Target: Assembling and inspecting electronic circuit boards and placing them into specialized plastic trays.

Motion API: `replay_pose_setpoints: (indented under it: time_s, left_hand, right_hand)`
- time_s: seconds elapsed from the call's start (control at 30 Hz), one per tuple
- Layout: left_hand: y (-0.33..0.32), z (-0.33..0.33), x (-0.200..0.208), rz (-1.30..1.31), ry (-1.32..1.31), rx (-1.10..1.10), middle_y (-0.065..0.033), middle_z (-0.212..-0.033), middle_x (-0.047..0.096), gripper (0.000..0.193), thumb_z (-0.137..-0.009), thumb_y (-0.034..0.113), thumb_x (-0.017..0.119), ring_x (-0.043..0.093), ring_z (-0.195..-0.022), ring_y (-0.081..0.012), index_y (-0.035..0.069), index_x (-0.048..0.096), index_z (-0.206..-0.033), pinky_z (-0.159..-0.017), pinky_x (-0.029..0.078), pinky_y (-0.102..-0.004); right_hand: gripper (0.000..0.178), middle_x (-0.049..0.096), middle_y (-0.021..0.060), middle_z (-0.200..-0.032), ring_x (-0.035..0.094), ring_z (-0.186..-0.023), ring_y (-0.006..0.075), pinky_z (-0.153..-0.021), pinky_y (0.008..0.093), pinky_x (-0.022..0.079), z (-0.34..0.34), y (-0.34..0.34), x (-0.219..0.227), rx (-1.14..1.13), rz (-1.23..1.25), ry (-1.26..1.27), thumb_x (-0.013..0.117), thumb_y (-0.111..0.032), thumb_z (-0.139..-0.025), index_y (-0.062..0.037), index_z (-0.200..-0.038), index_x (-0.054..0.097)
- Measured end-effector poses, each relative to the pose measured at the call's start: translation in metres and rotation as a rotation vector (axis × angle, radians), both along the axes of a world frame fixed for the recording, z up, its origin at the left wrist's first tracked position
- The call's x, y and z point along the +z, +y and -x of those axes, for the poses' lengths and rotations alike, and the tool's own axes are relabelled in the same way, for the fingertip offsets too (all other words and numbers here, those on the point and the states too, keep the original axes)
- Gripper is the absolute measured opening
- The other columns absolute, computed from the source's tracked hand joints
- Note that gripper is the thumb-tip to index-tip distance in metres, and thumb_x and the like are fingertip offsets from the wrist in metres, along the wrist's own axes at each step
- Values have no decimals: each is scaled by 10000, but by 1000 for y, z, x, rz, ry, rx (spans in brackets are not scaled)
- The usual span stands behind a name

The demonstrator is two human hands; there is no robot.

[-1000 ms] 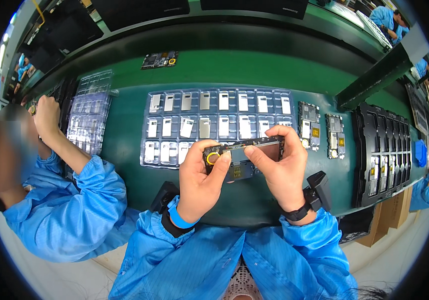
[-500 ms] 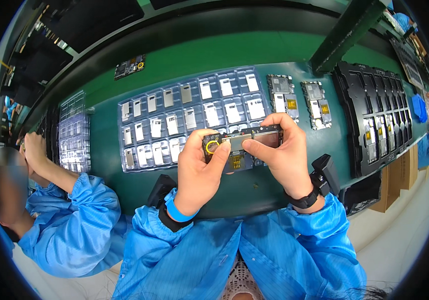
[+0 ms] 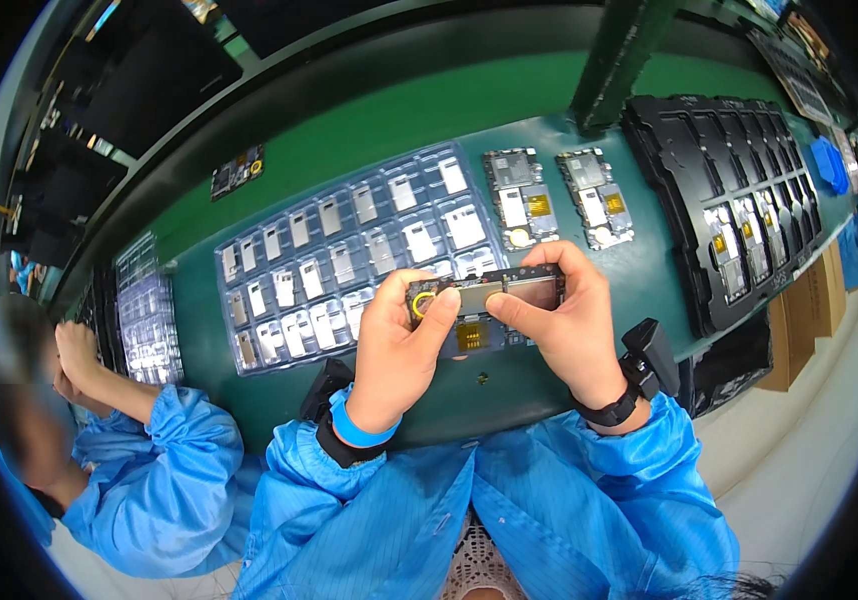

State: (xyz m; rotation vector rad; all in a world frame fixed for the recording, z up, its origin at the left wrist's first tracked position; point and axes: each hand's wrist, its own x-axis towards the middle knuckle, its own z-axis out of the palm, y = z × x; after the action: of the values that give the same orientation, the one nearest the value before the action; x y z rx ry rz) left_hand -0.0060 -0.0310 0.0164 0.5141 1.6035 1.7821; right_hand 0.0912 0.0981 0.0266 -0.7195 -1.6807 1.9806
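Note:
Between my two hands a dark circuit board (image 3: 514, 335) is held up off the bench. A silver metal shield plate (image 3: 474, 300) lies on its upper part, with a yellow ring at the left end and a gold contact patch lower down. My left hand (image 3: 394, 335) grips the board's left end, thumb pressed on the plate. The right end is in my right hand (image 3: 574, 325), its thumb also on the plate and its fingers behind. Beyond them sits a clear plastic tray (image 3: 294, 268) with rows of silver shield plates; my hands hide its near right corner.
Two circuit boards (image 3: 519, 200) (image 3: 594, 198) lie beyond my right hand. A black tray (image 3: 664, 190) at right holds several boards. Another board (image 3: 237, 173) lies far left. A green post (image 3: 614, 75) rises at the back. At left, a co-worker's hand (image 3: 76, 350) is near stacked clear trays (image 3: 149, 315).
The view has turned, so the trays and loose boards appear shifted left. Both hands keep the same grip on the board, thumbs on the silver plate.

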Motion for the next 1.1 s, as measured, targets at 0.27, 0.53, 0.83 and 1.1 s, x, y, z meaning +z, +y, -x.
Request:
replay_pose_setpoints:
  time_s: [0.27,0.53,0.83,1.1]
  left_hand:
    - [16,-12,-8,83,-1,-194,-118,-932,577,293,-885,126,487,596,-726,-168,17,389,-1139,-549,529,-269]
    - [14,-17,-2,150,50,-38,-183,-1107,527,463,-896,206,481,617,-783,-197,8,304,-1275,-635,518,-269]
    - [-17,-1,-24,174,132,253,-101,-915,579,335,-887,135,490,557,-623,-106,30,371,-1182,-538,449,-206]
    - [-37,16,-26,252,186,378,-72,-860,583,303,-892,134,478,529,-608,-77,26,389,-1161,-522,421,-189]
  right_hand:
    - [207,579,112,-677,542,-560,191,-541,326,423,-58,45,16,245,-371,-278,572,-132,-798,-50,-984,535]
    - [215,554,-12,-704,484,-550,47,-416,202,380,-201,217,1,-1006,-307,-159,598,-117,-803,-42,-1003,573]
    - [264,636,96,-803,604,-624,171,-546,303,485,-273,386,-71,-1343,-511,-594,675,-226,-716,-102,-948,646]
    - [341,635,169,-878,608,-810,293,-722,386,476,-269,397,-65,-1124,-860,-996,619,-319,-736,-88,-985,645]
